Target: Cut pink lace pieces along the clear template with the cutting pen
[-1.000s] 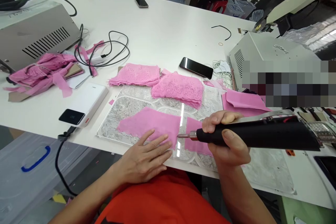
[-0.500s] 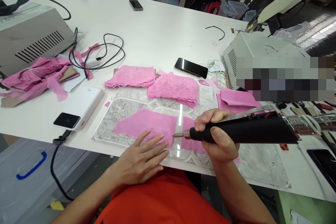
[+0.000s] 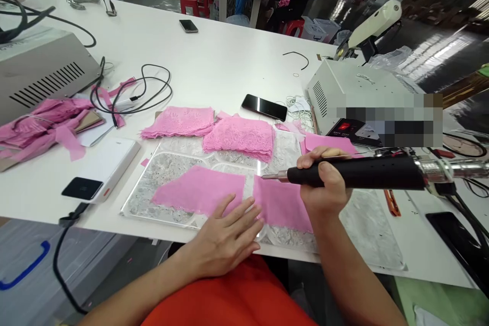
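Note:
My left hand [image 3: 225, 234] lies flat with fingers spread on the near edge of a pink lace piece [image 3: 198, 191], which rests on a clear plate [image 3: 153, 188] at the table's front. A second pink piece [image 3: 280, 204] lies just right of it, with a narrow gap between them. My right hand [image 3: 324, 183] is wrapped round a black-handled cutting tool [image 3: 359, 172]. Its metal tip [image 3: 269, 177] points left, above the far end of the gap.
Two stacks of pink lace [image 3: 239, 135] sit behind the plate, a black phone [image 3: 264, 107] beyond them. A white power bank [image 3: 101, 168] lies left, with cables [image 3: 133, 91] and pink scraps [image 3: 42, 122]. Grey machines stand left [image 3: 38, 71] and right [image 3: 344, 91].
The tool's tip has moved away from me along the gap between the two pink pieces, which now lie fully apart. My left hand has shifted slightly right.

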Demonstrator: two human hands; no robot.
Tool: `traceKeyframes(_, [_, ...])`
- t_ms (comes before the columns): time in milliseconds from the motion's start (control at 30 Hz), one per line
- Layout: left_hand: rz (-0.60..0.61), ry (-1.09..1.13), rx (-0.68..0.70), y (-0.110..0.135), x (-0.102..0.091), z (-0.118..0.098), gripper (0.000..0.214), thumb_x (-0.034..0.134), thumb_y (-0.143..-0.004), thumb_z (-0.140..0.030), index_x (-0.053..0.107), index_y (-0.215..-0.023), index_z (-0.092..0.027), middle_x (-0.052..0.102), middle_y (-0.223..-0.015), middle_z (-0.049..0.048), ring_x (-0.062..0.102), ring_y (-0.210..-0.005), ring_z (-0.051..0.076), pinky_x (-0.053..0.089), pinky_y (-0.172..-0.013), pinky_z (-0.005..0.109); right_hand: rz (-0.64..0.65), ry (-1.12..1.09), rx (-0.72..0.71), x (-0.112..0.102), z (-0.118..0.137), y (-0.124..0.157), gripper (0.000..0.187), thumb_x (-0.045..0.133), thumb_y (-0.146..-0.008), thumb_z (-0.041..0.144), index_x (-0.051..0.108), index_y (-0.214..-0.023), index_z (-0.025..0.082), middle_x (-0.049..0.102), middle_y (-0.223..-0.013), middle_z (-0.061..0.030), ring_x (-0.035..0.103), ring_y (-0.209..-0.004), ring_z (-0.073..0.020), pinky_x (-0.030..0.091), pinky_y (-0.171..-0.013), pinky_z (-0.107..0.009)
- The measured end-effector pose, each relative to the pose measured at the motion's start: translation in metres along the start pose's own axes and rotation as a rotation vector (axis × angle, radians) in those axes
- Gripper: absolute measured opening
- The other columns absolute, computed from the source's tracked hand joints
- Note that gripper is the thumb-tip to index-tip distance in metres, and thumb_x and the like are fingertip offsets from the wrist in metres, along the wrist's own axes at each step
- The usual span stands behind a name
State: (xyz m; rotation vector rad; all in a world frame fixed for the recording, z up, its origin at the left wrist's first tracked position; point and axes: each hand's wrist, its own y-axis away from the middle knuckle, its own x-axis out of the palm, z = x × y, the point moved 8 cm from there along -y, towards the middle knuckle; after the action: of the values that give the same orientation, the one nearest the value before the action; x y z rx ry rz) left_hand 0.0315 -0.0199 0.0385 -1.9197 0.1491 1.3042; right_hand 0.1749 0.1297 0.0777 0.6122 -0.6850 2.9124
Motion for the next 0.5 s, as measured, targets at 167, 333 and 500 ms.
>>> traceKeyframes(167, [0.053,-0.043,-0.030,-0.001,0.015,0.001,0.033,0.050,-0.097,-0.035,0.060,-0.123,-0.016,0.061,-0.132,0.0076,0.045,-0.134,0.023,0.015,-0.121,0.047,0.058,-0.031,0.016,0.008,-0.007,0.004,0.011,0.062,-0.070,0.020,0.057,-0.080,0.021,0.056,-0.078,0.0027,0.054,-0.059,-0.0091,0.046,-0.059,-0.029])
traceKeyframes(333, [0.140,-0.099,-0.103,-0.004,0.023,0.007,0.043,0.049,-0.096,-0.047,0.056,-0.129,-0.021,0.054,-0.140,0.0091,0.043,-0.135,0.027,0.012,-0.120,0.050,0.072,-0.026,0.036,0.009,-0.011,0.005,0.013,0.062,-0.071,0.021,0.056,-0.082,0.022,0.056,-0.079,0.0031,0.055,-0.060,-0.0089,0.046,-0.059,-0.028])
traceKeyframes(500, [0.158,-0.127,-0.104,-0.004,0.026,0.007,0.047,0.049,-0.096,-0.050,0.055,-0.132,-0.021,0.053,-0.141,0.0093,0.041,-0.136,0.028,0.007,-0.120,0.051,0.085,0.003,0.044,0.010,-0.015,0.006,0.012,0.062,-0.073,0.024,0.055,-0.082,0.023,0.055,-0.081,0.0030,0.055,-0.061,-0.0087,0.048,-0.061,-0.029])
